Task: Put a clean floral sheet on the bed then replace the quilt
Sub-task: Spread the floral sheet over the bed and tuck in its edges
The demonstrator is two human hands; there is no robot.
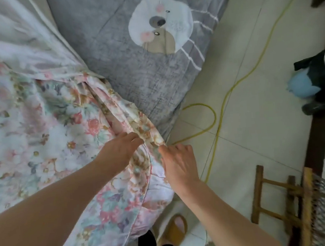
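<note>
my one head view looks steeply down, close over the bed's (pixel 135 76) edge and the tiled floor (pixel 253 116) beside it.

A pale tiled floor (pixel 253 116) runs along the right side. A thin yellow-green cord (pixel 214 117) snakes across it, looping near the bed's corner. At the right edge lies a dark plush toy with a light blue part (pixel 313 85). Lower right stands a wooden-framed stool with woven netting (pixel 297 199). A tan slipper on a foot (pixel 176 229) shows at the bottom.
</note>
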